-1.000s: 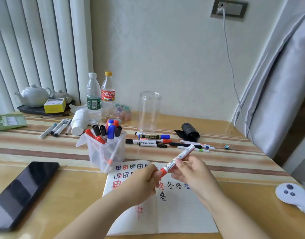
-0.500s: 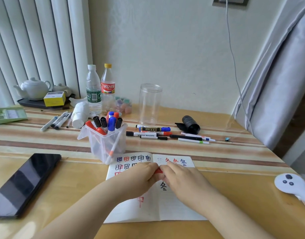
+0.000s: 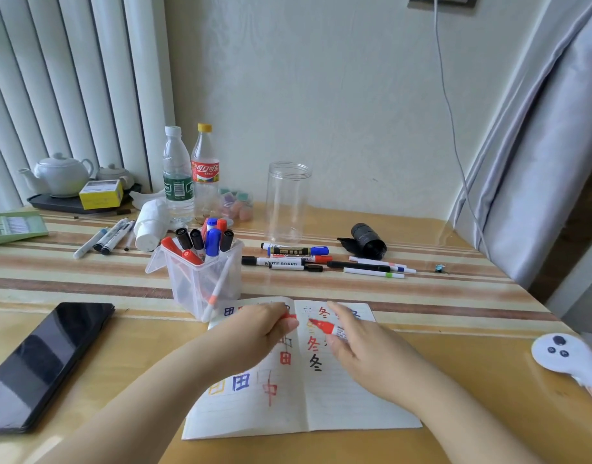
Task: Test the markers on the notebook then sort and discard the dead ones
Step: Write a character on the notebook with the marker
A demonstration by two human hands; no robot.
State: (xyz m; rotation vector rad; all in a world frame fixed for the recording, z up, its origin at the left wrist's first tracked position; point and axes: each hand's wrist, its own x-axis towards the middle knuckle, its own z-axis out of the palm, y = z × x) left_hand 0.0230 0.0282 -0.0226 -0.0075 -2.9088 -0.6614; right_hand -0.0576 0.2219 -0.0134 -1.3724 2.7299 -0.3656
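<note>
Hands low over the open notebook (image 3: 287, 390), forearms in from the near table (image 3: 455, 380) edge. Right hand (image 3: 361, 346) palm down, fingers long and slightly curled, thumb and forefinger pinching the barrel of an uncapped red marker (image 3: 326, 327), its red nib aimed left and just above the right page beside red and black characters. Left hand (image 3: 257, 329) curled at the notebook's top, fingertips pinching the red cap (image 3: 289, 317), a small gap between cap and nib. Behind the left hand, touching the notebook's upper left corner, a clear plastic holder (image 3: 200, 286) full of red, black and blue capped markers, lid hinged open to the left. Beyond the notebook, loose markers (image 3: 298, 259) in a row on the striped cloth, thinner pens (image 3: 375, 267) to their right, near a black roll (image 3: 368, 244). More pens (image 3: 110, 236) far left beside a roll of tissue (image 3: 150, 226). Behind, an empty clear jar (image 3: 287, 202), two bottles (image 3: 190, 175), a white teapot (image 3: 58, 174) on a dark tray with a yellow box (image 3: 100, 194). Dark phone (image 3: 43, 363) near left, white controller (image 3: 569, 358) at the right edge.
</note>
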